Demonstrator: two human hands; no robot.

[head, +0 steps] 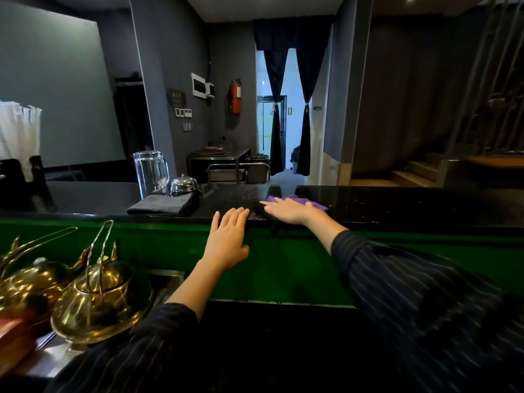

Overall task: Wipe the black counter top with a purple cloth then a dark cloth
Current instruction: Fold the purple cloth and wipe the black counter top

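The black counter top [397, 204] runs across the view above a green front panel. My right hand [289, 211] lies flat on the purple cloth [300, 200], fingers straight, pressing it onto the counter; most of the cloth is hidden under the hand. My left hand [228, 241] is open, its fingertips resting on the counter's near edge just left of the right hand. A folded dark cloth [163, 205] lies on the counter further left, untouched.
An upturned clear glass jug [150, 173] and a chrome service bell [183, 184] stand behind the dark cloth. Brass kettles [96, 302] sit on a lower steel surface at my near left. The counter's right stretch bears nothing.
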